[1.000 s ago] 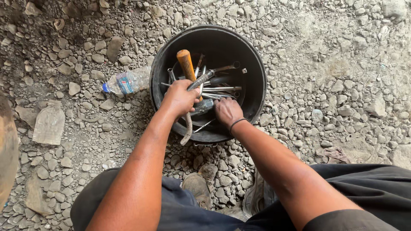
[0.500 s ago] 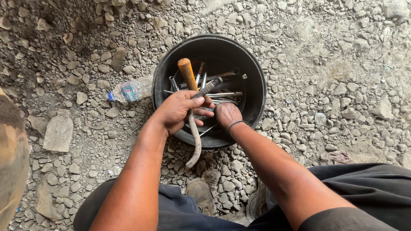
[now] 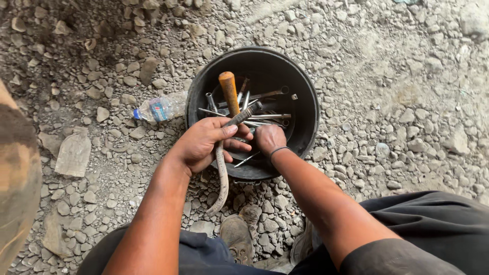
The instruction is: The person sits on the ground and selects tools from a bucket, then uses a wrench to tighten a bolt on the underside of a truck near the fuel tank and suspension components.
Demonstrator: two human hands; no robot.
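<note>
A black round bucket (image 3: 305, 97) sits on gravel, filled with several metal wrenches and an orange-handled tool (image 3: 228, 91). My left hand (image 3: 204, 145) is over the bucket's near rim, closed around a long curved metal bar (image 3: 222, 175) whose lower end hangs outside the bucket toward my feet. My right hand (image 3: 269, 138) reaches into the bucket among the wrenches, fingers curled down; whether it grips one is hidden. A dark band circles my right wrist.
A crushed plastic bottle (image 3: 160, 108) lies left of the bucket. A flat stone (image 3: 74, 154) lies further left. A brown rounded object (image 3: 18, 173) fills the left edge. My shoes (image 3: 237, 234) and dark trousers are below, on loose stones.
My left hand has drawn the curved bar further out of the bucket, toward me, and its lower end now hangs lower. My right hand stays inside the bucket.
</note>
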